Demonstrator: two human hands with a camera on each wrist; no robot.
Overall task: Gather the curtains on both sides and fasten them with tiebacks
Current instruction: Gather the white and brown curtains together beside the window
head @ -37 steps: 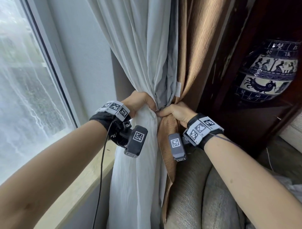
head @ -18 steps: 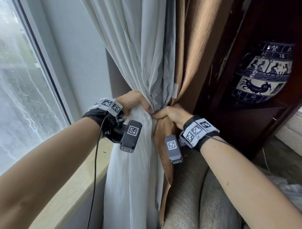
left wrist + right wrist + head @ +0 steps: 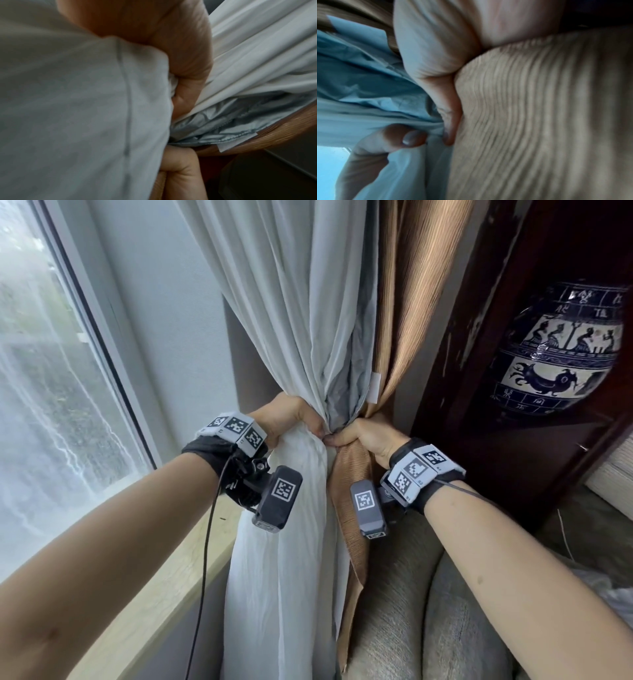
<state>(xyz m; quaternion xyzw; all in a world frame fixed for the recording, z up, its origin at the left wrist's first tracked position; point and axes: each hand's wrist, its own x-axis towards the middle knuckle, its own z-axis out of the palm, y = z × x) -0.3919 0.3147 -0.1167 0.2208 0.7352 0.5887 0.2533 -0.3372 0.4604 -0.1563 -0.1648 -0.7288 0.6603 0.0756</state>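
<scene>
Glyph-like marks on the vase (image 3: pixel 561 350) are not legible.

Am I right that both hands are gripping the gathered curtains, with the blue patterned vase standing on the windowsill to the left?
Not quite: the blue patterned vase stands in the dark wooden cabinet on the right, as the head view shows. The left hand and right hand do grip the gathered curtains.

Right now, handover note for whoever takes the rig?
Left hand: grips the white sheer curtain at the gathered waist.
Right hand: grips the tan curtain beside it, thumbs nearly meeting.
Both layers are bunched together next to the dark wooden cabinet, above the grey cushion.
Done: this side gathered.
Left: no tieback in view, so fastening is pending. The other side is out of view.
</scene>
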